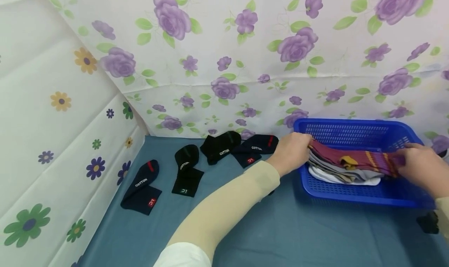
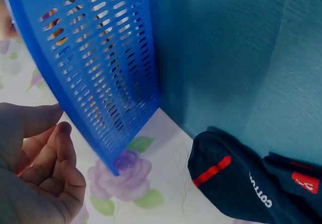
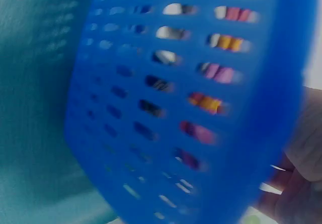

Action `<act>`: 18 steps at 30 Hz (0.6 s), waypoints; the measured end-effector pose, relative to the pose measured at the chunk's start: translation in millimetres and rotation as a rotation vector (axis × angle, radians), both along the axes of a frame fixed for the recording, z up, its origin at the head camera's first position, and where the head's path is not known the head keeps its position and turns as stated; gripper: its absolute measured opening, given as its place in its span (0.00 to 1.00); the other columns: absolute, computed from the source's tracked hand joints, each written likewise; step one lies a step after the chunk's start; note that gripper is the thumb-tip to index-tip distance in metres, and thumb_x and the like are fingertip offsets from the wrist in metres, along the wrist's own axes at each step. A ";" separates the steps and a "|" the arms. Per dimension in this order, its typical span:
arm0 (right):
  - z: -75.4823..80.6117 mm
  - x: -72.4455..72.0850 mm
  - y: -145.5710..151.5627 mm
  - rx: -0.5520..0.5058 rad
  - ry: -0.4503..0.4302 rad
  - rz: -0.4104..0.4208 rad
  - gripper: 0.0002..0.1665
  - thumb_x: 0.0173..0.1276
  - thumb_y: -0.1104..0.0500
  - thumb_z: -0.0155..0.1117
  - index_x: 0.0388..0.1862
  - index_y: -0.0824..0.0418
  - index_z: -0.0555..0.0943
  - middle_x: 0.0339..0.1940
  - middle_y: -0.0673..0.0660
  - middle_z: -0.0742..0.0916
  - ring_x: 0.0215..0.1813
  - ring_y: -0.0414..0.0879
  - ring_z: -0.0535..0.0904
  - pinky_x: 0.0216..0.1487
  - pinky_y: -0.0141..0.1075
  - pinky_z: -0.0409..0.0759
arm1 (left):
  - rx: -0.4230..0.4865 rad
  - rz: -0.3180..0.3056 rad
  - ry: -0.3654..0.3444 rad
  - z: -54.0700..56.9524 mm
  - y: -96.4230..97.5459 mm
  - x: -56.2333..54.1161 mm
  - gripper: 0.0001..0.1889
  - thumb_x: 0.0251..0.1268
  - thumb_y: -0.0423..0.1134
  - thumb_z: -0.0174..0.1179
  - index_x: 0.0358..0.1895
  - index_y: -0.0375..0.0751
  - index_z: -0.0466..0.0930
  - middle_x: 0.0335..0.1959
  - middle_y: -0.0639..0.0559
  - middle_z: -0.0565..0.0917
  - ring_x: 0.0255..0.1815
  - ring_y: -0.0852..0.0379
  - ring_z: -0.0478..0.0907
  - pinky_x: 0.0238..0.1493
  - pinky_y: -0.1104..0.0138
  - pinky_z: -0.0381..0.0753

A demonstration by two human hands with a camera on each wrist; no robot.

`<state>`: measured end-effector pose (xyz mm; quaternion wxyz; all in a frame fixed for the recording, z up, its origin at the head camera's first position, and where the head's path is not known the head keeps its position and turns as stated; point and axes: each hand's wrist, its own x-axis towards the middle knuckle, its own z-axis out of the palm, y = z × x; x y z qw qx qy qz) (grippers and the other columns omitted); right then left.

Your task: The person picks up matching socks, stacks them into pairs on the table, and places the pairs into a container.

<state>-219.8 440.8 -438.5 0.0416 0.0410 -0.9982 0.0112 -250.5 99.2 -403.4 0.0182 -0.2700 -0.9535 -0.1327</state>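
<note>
Inside the blue basket [image 1: 354, 122], towards its left half, a maroon sock [image 1: 334, 154] with yellow and purple bands lies lengthwise on top of a neat pile, over grey layers [image 1: 369, 175] and a white sock [image 1: 366, 182]. At the basket's left wall, the left hand [image 1: 294, 152] appears to pinch the near end of the maroon sock, its fingers curled, though the rim hides the tips from the wrist camera. Over the basket's right side, the right hand [image 1: 422, 167] grips the opposite end, thumb close above its fingers. Holding both ends seems meant to draw the strip straight, so its edges sit over the pile beneath. Left of the basket, four dark socks rest on the blue cloth [image 1: 266, 232], doubled over; a navy sock [image 1: 261, 143] is nearest, then two black ones, then another navy one farthest out. Their folds probably make them lie compactly. Behind the basket hangs a flowered sheet [image 1: 217, 60].
</note>
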 end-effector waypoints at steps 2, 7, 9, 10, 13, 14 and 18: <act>3.3 1.7 -3.9 0.000 0.034 0.013 0.18 0.42 0.65 0.71 0.32 0.75 0.81 0.38 0.79 0.79 0.39 0.70 0.74 0.44 0.65 0.70 | 0.020 -0.001 0.007 3.4 -6.3 1.8 0.03 0.65 0.41 0.55 0.35 0.55 0.78 0.29 0.64 0.80 0.25 0.68 0.73 0.21 0.76 0.71; 20.7 11.5 -26.7 -0.016 0.094 0.015 0.17 0.48 0.62 0.70 0.34 0.73 0.82 0.48 0.80 0.77 0.51 0.73 0.69 0.52 0.67 0.66 | 0.104 0.019 0.021 11.9 -25.3 6.8 0.07 0.66 0.45 0.56 0.42 0.53 0.80 0.34 0.62 0.82 0.26 0.70 0.73 0.25 0.77 0.72; 29.6 16.9 -40.6 -0.052 0.086 0.001 0.17 0.51 0.62 0.69 0.38 0.73 0.81 0.53 0.80 0.74 0.56 0.75 0.65 0.55 0.68 0.62 | 0.146 0.031 0.024 14.2 -33.9 9.3 0.06 0.66 0.46 0.56 0.40 0.52 0.80 0.32 0.62 0.81 0.25 0.69 0.73 0.26 0.77 0.73; 33.8 19.5 -48.1 -0.067 0.099 0.013 0.17 0.52 0.62 0.69 0.38 0.73 0.82 0.55 0.80 0.73 0.57 0.75 0.65 0.55 0.68 0.62 | 0.160 0.036 0.030 15.0 -38.2 10.4 0.06 0.66 0.46 0.56 0.40 0.53 0.80 0.32 0.63 0.81 0.25 0.69 0.73 0.26 0.77 0.73; 45.9 27.4 -71.6 -0.108 0.128 0.044 0.17 0.54 0.62 0.68 0.40 0.73 0.82 0.57 0.79 0.73 0.56 0.73 0.68 0.53 0.67 0.64 | 0.196 0.048 0.058 18.2 -51.3 15.7 0.05 0.65 0.47 0.57 0.38 0.54 0.79 0.29 0.64 0.79 0.25 0.70 0.72 0.25 0.78 0.72; 50.0 30.4 -79.5 -0.121 0.137 0.048 0.17 0.55 0.61 0.68 0.41 0.72 0.81 0.57 0.79 0.73 0.56 0.73 0.68 0.53 0.67 0.64 | 0.209 0.050 0.064 20.0 -55.9 18.2 0.05 0.65 0.47 0.57 0.38 0.54 0.79 0.29 0.64 0.78 0.25 0.70 0.72 0.24 0.78 0.72; 66.1 43.6 -110.3 -0.151 0.188 0.079 0.19 0.57 0.60 0.68 0.45 0.70 0.81 0.60 0.76 0.72 0.56 0.72 0.68 0.51 0.67 0.66 | 0.272 0.039 0.112 28.9 -76.0 32.3 0.05 0.66 0.47 0.56 0.39 0.55 0.79 0.32 0.64 0.80 0.26 0.72 0.73 0.25 0.79 0.73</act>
